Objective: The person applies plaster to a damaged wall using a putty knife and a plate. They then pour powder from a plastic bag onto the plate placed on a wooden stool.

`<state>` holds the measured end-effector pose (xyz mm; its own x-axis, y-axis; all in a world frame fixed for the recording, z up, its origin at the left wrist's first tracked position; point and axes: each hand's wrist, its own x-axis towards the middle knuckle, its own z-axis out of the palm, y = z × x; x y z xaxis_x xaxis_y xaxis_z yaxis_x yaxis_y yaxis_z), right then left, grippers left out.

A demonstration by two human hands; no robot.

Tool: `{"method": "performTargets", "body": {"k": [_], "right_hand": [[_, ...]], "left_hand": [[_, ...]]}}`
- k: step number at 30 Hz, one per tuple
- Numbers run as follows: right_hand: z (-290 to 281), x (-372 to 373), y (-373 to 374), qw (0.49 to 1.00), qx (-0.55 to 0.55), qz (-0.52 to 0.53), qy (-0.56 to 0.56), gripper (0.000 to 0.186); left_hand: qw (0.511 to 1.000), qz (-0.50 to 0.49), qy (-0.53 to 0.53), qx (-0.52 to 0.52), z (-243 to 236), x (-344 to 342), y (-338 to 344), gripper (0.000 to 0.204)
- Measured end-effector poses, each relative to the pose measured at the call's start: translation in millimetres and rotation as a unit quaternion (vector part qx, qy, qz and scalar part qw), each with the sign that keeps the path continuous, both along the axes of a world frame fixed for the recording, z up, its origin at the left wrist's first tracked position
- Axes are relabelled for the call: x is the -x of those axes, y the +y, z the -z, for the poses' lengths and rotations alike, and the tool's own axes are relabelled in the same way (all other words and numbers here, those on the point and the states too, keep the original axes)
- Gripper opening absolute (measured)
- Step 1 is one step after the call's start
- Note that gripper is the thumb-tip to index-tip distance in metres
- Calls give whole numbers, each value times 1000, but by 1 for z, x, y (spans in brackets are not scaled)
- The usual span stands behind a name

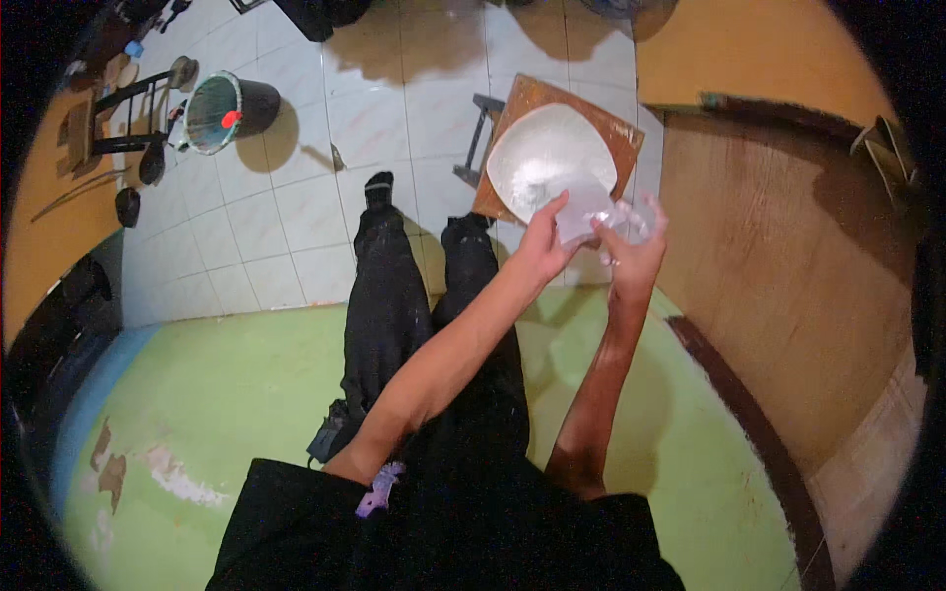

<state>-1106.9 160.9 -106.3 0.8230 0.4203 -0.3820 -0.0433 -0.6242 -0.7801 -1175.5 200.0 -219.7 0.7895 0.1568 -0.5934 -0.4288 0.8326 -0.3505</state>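
Observation:
My left hand (545,246) pinches one side of a clear, thin plastic bag (583,209), thumb on top. At the bag's other side my right hand (636,254) grips it with thumb and bent fingers, some whitish from powder. Both hands are over the near right edge of a rounded white dish (496,180). White powder (552,148) lies spread in the dish, with a greyish patch near the bag. The dish rests on a small brown wooden stool (628,148). How much powder the bag holds is too unclear to tell.
Left of my outstretched legs (386,266), a dark bucket (260,106) with a red thing at its rim stands on white floor tiles (296,177). A dark-framed stool (128,123) lies beyond it. On the right, a wooden panel (769,266) runs close to my right arm.

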Motion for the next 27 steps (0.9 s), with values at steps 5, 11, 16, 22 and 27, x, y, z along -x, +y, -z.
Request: {"method": "performTargets", "body": {"k": [5, 11, 16, 22, 27], "right_hand": [[-5, 6, 8, 1000, -16, 6, 18, 83], [-6, 12, -4, 1000, -2, 18, 7, 78], [-12, 8, -8, 1000, -20, 7, -1, 70], [-1, -2, -17, 999, -35, -6, -4, 55], [49, -37, -68, 997, -2, 71, 13, 47]], "left_hand": [[999, -21, -20, 23, 9, 7, 5, 45], [999, -24, -42, -8, 40, -1, -11, 46], [999, 17, -25, -12, 51, -7, -19, 38], [999, 34, 17, 3, 54, -6, -16, 40], [998, 65, -3, 2, 63, -2, -8, 36]]}}
